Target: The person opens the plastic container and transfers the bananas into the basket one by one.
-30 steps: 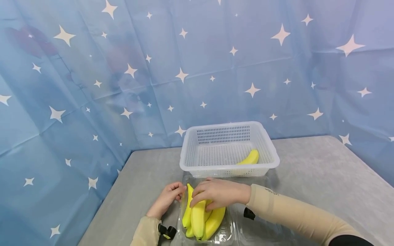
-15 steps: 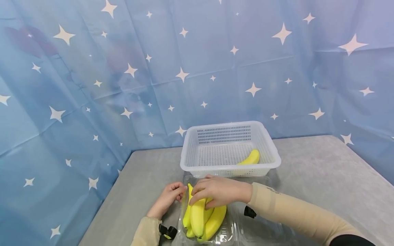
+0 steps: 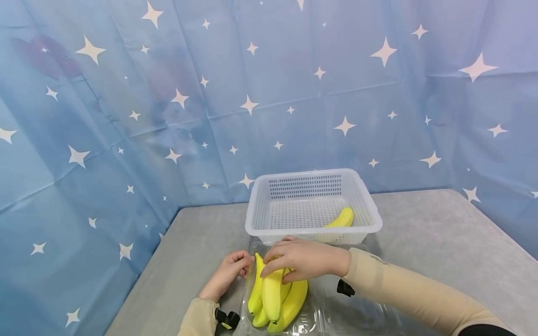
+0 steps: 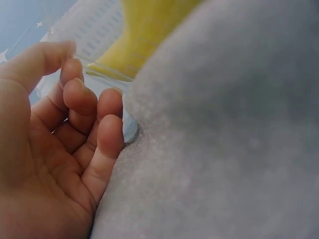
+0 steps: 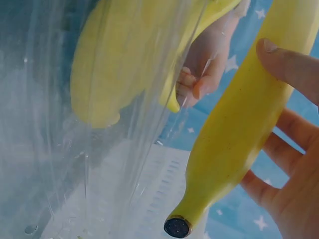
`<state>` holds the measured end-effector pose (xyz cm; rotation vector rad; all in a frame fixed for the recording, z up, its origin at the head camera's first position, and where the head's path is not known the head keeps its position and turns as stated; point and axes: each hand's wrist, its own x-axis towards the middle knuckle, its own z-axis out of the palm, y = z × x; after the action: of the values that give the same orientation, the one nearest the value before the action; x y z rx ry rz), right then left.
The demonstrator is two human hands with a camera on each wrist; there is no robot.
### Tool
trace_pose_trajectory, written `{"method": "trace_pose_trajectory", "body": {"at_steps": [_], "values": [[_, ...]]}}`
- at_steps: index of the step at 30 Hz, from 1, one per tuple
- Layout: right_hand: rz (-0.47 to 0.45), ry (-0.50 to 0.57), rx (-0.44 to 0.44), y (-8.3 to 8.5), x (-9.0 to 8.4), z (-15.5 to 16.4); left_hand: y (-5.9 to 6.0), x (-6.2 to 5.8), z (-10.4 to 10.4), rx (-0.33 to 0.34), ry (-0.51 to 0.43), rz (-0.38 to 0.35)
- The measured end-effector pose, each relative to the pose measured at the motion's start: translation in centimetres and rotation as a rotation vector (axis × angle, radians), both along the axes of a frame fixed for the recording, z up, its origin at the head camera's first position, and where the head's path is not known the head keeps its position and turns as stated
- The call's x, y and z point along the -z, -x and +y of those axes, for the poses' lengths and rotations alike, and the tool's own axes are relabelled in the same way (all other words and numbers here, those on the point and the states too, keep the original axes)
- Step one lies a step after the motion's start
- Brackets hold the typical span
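Grey and faintly mottled, the table (image 3: 454, 245) spreads under both grips and out to either side. Closest to the wearer, a beige left sleeve (image 3: 197, 318) trails back from the left grip (image 3: 232, 268), with a small black device (image 3: 227, 319) at the wrist; a beige right sleeve (image 3: 412, 284) runs from the right grip (image 3: 300, 258) toward the lower right.

On the near side of the right grip stretches the held banana (image 3: 272, 298), its dark tip pointing toward the person. That grip holds it by the far part, thumb on one side, fingers on the other. Other bananas (image 3: 296, 303) are heaped below it in a clear plastic tray (image 3: 310, 318); whether the held one touches them cannot be told. One slim banana (image 3: 255, 294) shows between the two grips. At the tray's left edge, the left grip pinches the thin plastic between thumb and forefinger, its remaining fingers curled inward. Near and right of the right grip, a second clear section (image 3: 357, 315) adjoins the tray.

Just beyond the right grip sits a white perforated basket (image 3: 290, 232), a single banana (image 3: 341, 218) lying in its near right corner. Behind everything hangs creased blue cloth (image 3: 273, 79) printed with white stars.
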<state>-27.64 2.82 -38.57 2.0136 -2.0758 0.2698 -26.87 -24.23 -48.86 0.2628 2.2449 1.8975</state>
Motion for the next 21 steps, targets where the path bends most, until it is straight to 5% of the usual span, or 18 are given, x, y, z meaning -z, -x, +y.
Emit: {"method": "trace_pose_trajectory", "body": {"at_steps": [21], "values": [[-0.01, 0.012, 0.005, 0.44, -0.8, 0.06, -0.1, -0.11, 0.05, -0.006, 0.01, -0.009]]}}
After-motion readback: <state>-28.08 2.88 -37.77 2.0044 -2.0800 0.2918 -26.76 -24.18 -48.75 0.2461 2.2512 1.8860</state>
